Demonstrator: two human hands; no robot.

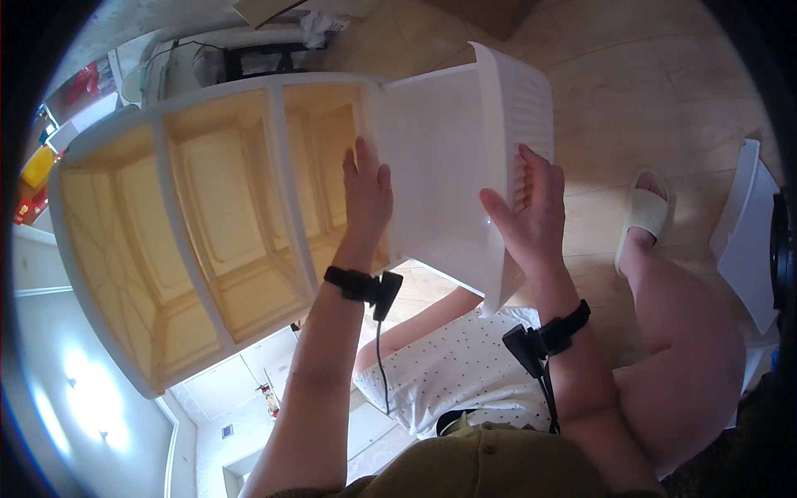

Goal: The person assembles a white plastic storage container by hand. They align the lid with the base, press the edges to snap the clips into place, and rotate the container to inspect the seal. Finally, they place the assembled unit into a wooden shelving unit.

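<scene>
A white plastic drawer (pixel 440 158) sticks out of a drawer cabinet (pixel 193 236) with a pale frame and yellowish open compartments. My right hand (pixel 535 212) grips the drawer's front panel, thumb on the inner side and fingers over the ribbed outer face. At the drawer's cabinet end is my left hand (pixel 367 195), its fingers stretched out and apart beside the compartment edge. Whether its palm touches the drawer or the frame I cannot tell. Black bands (pixel 365 286) with small devices and cables circle both my wrists.
My foot in a pale slipper (pixel 646 212) stands on the tiled floor (pixel 614 91) to the right. White curved panels (pixel 747 236) are at the far right. Dark and white items (pixel 266 60) lie behind the cabinet. A brown box (pixel 490 12) shows at the top.
</scene>
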